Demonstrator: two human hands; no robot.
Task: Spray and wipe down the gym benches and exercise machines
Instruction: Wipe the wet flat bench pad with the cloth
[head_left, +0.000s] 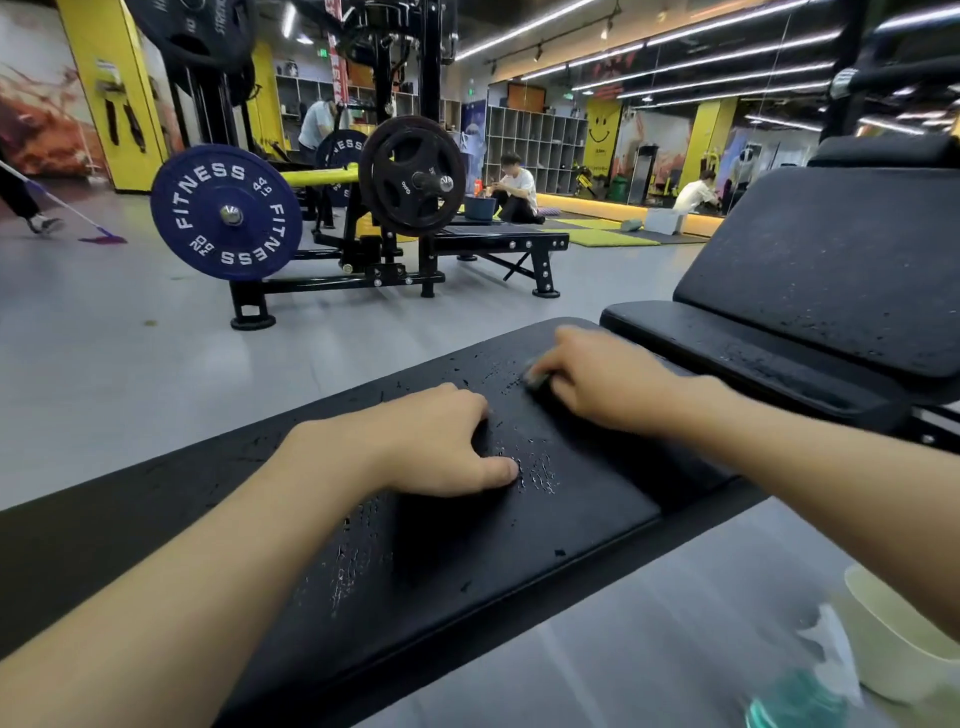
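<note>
A black padded bench seat (519, 545) fills the middle of the view, its surface speckled with spray droplets. My left hand (436, 441) rests on the pad with curled fingers and the thumb pressed flat, holding nothing. My right hand (597, 384) is blurred and grips a small grey cloth (535, 375) against the pad near its far end. Beyond it rises the bench's black backrest (831, 270), also wet with droplets. A teal spray bottle (800, 696) with a white trigger stands on the floor at the bottom right.
A pale green basin (893, 644) sits beside the bottle. A plate-loaded machine with a blue plate (226, 213) and a black plate (410, 174) stands ahead on the grey floor. A person (517, 189) sits on the floor farther back. Someone mops (101, 239) at left.
</note>
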